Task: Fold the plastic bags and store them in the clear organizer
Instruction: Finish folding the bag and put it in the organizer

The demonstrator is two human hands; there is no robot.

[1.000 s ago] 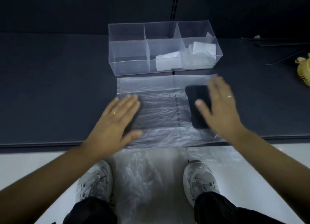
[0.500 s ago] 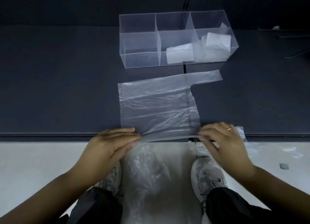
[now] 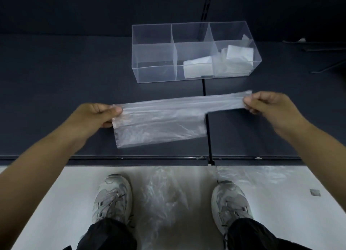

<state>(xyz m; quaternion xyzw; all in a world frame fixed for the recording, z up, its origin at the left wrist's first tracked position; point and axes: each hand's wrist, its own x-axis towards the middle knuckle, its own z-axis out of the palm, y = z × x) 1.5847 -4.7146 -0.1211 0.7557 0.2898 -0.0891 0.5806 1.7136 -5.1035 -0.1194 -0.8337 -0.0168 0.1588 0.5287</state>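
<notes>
Pinching the plastic bag [image 3: 159,122] taut between my left hand [image 3: 99,114] and right hand [image 3: 265,105], I should land its folded edge squarely.

Left hand [image 3: 97,114] and right hand [image 3: 265,107] pinched closed, arms outstretched.

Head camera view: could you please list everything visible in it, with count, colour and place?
Plastic bag: one, clear, half-folded, on the dark surface, held at both ends.
Clear organizer: one, transparent, three compartments, behind the bag.
Folded bags: white, one in the middle compartment, more in the right one; count unclear.
Dark surface: one, dark grey.
Loose plastic: clear, on the pale floor between the shoes; count unclear.
Thin dark items: far right, too small to identify.
Left hand: grip shut on the bag's left end.
Right hand: grip shut on the handle end.
Shoes: two, grey.
</notes>
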